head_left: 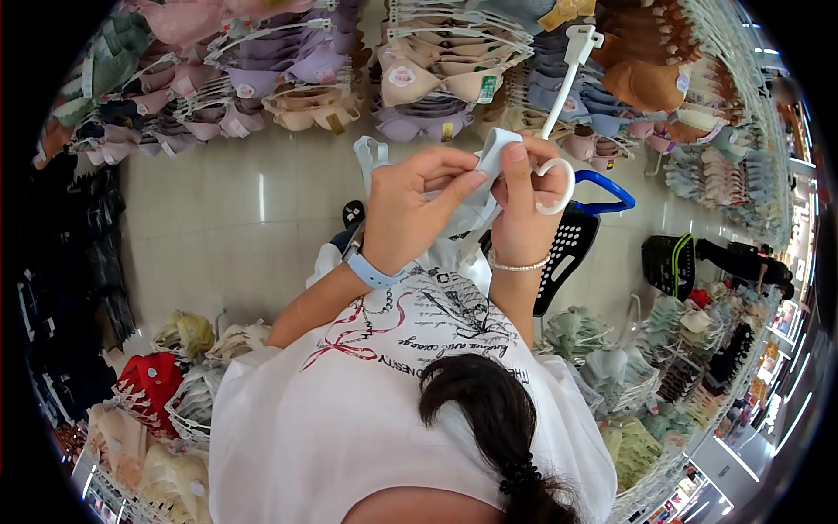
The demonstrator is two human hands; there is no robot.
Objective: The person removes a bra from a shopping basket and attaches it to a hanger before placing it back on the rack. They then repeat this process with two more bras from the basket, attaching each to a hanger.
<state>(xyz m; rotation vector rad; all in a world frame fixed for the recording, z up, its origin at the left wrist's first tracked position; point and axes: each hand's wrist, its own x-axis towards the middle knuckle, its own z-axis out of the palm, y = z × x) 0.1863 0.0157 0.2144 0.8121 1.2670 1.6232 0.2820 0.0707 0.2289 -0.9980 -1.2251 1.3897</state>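
Left hand (397, 210): pinching a pale strap (492, 155) between thumb and fingertips.
Right hand (522, 196): clamped on the pale strap, alongside a white hanger (564, 94).
Pale strap: between both hands, before the white shirt (297, 419).

Smooth, matt cloth band (494, 152); smooth plastic hanger (559, 101); matt cloth shirt (297, 428); glossy floor (209, 201); shiny plastic handle (621, 202)

I stand on a glossy tiled floor (192, 253), with rows of hanging bras (436, 83) ahead and beside me; dark garments (105, 253) line my left, bright strip lights (792, 424) my right.
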